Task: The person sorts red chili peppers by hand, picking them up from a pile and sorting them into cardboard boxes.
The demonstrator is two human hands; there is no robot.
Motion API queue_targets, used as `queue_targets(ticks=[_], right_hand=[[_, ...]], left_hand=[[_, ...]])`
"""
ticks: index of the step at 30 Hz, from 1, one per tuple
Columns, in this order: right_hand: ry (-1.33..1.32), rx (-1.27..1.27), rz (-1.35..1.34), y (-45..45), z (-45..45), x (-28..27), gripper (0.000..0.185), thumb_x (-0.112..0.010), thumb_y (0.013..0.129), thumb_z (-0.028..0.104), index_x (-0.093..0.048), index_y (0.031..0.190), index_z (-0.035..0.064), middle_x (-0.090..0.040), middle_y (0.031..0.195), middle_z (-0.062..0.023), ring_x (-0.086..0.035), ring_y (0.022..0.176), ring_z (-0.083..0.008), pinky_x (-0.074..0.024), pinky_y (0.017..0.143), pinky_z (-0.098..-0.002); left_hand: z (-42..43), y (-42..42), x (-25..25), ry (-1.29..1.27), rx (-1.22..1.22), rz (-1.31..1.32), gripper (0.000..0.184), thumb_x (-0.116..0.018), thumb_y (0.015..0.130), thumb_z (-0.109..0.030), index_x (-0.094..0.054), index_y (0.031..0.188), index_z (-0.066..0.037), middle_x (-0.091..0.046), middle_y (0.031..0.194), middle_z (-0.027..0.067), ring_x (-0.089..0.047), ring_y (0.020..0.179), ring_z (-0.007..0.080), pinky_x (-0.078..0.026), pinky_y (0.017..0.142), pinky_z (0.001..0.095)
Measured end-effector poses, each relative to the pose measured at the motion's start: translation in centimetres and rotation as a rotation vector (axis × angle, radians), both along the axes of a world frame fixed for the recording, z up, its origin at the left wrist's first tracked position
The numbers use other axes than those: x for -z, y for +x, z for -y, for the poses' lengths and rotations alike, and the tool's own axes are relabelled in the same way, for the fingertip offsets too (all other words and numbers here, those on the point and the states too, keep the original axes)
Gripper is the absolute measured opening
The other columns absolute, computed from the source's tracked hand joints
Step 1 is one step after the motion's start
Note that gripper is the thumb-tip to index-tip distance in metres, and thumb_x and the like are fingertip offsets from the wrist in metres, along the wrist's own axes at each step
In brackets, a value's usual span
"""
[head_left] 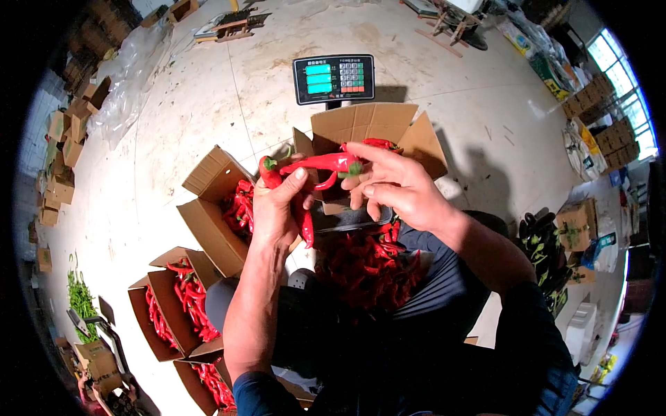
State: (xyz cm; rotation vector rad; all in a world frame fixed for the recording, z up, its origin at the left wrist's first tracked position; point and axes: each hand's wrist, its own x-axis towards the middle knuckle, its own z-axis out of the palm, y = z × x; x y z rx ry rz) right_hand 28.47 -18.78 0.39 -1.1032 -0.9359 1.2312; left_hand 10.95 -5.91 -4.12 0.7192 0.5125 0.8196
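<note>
My left hand [277, 208] is closed around several red chili peppers; one red pepper [320, 163] lies sideways across the fingers, and another hangs below the palm. At the green stem end of the sideways pepper, my right hand [402, 182] has its fingers apart, with the index finger stretched above it. Whether they touch it is hard to tell. Just beyond the hands stands an open cardboard box [361, 123], with red peppers inside. A pile of red peppers [371, 270] lies below the hands, between my legs.
Behind the box rises a scale display [334, 79] with lit screens. Cardboard boxes of red peppers [187, 298] stand at the left. Green peppers [82, 301] lie on the floor farther left, dark eggplants [544, 256] at the right. Plastic sheeting [132, 83] lies back left.
</note>
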Motion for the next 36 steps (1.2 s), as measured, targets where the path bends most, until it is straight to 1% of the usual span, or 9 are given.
queue_targets(ticks=[4, 5, 16, 22, 26, 28, 29, 31, 36], right_hand=[[-0.048, -0.040, 0.196, 0.8, -0.7, -0.1, 0.034, -0.059, 0.095, 0.006, -0.054, 0.127, -0.0014, -0.065, 0.097, -0.0085, -0.062, 0.078, -0.0122, -0.0480, 0.060, -0.0227], [-0.061, 0.001, 0.185, 0.8, -0.9, 0.1, 0.017, -0.062, 0.095, 0.008, -0.059, 0.110, 0.0004, -0.066, 0.087, -0.0041, -0.060, 0.071, -0.0073, -0.0458, 0.056, -0.0216], [-0.077, 0.017, -0.004, 1.2, -1.5, 1.3, 0.013, -0.063, 0.095, 0.017, -0.062, 0.103, 0.0060, -0.059, 0.075, 0.0021, -0.052, 0.063, -0.0054, -0.0393, 0.053, -0.0207], [-0.079, 0.059, -0.048, 1.7, -1.7, 0.9, 0.014, -0.062, 0.095, 0.018, -0.062, 0.100, 0.0042, -0.057, 0.071, 0.0005, -0.052, 0.059, -0.0069, -0.0394, 0.051, -0.0220], [-0.056, 0.273, -0.058, 5.8, -2.4, -1.8, 0.018, -0.062, 0.094, 0.018, -0.062, 0.097, 0.0000, -0.057, 0.069, -0.0028, -0.051, 0.052, -0.0109, -0.0384, 0.045, -0.0255], [-0.190, 0.169, 0.239, 10.9, -2.6, -0.3, 0.027, -0.063, 0.094, 0.020, -0.062, 0.108, -0.0028, -0.063, 0.076, -0.0052, -0.056, 0.055, -0.0113, -0.0431, 0.047, -0.0257], [-0.216, 0.296, 0.557, 11.8, -2.7, 0.8, 0.031, -0.063, 0.094, 0.020, -0.060, 0.113, -0.0029, -0.064, 0.078, -0.0060, -0.058, 0.057, -0.0112, -0.0444, 0.049, -0.0257], [-0.258, 0.545, 1.194, 12.0, -3.1, 1.6, 0.040, -0.064, 0.094, 0.021, -0.056, 0.125, -0.0031, -0.067, 0.082, -0.0078, -0.061, 0.063, -0.0110, -0.0472, 0.052, -0.0256], [-0.256, -0.125, 0.436, 4.7, -2.0, 0.7, 0.040, -0.061, 0.094, 0.014, -0.053, 0.128, -0.0039, -0.069, 0.089, -0.0124, -0.066, 0.065, -0.0157, -0.0513, 0.052, -0.0287]], left_hand=[[-0.1, 0.2, 0.6, -0.021, 0.030, -0.050, 0.020, -0.076, 0.085, -0.009, -0.065, 0.101, -0.003, -0.067, 0.084, 0.0065, -0.058, 0.061, 0.0134, -0.045, 0.048, 0.0252], [0.2, 0.3, 0.4, -0.030, 0.035, -0.057, 0.019, -0.076, 0.085, -0.010, -0.065, 0.100, -0.003, -0.067, 0.083, 0.0061, -0.058, 0.061, 0.0132, -0.045, 0.047, 0.0252], [0.5, 0.7, 1.2, -0.037, 0.042, -0.085, 0.020, -0.078, 0.084, -0.016, -0.063, 0.094, -0.006, -0.063, 0.075, 0.0028, -0.054, 0.055, 0.0118, -0.043, 0.046, 0.0251], [0.8, 1.0, 1.1, -0.077, 0.058, -0.038, 0.026, -0.073, 0.090, -0.026, -0.063, 0.103, -0.006, -0.066, 0.085, 0.0067, -0.062, 0.068, 0.0136, -0.044, 0.046, 0.0251], [0.4, 0.4, 0.6, -0.134, 0.068, 0.079, 0.025, -0.061, 0.090, -0.009, -0.062, 0.114, -0.004, -0.066, 0.098, 0.0138, -0.065, 0.077, 0.0176, -0.046, 0.047, 0.0255], [-0.1, -0.1, 1.1, -0.136, 0.083, 0.175, 0.034, -0.055, 0.085, 0.002, -0.061, 0.118, -0.002, -0.065, 0.105, 0.0171, -0.065, 0.079, 0.0196, -0.047, 0.047, 0.0257], [-0.7, -0.6, 1.7, -0.122, 0.154, 0.182, 0.050, -0.046, 0.075, 0.011, -0.058, 0.121, -0.001, -0.061, 0.116, 0.0208, -0.065, 0.086, 0.0220, -0.049, 0.048, 0.0261], [-0.2, -0.4, 0.7, -0.051, 0.130, 0.172, 0.051, -0.048, 0.077, 0.011, -0.056, 0.125, -0.002, -0.059, 0.121, 0.0215, -0.066, 0.088, 0.0225, -0.049, 0.049, 0.0261], [0.8, 0.5, -0.8, -0.001, 0.133, 0.199, 0.079, -0.050, 0.080, 0.010, -0.029, 0.152, -0.015, -0.050, 0.136, 0.0221, -0.067, 0.090, 0.0235, -0.050, 0.048, 0.0238]])
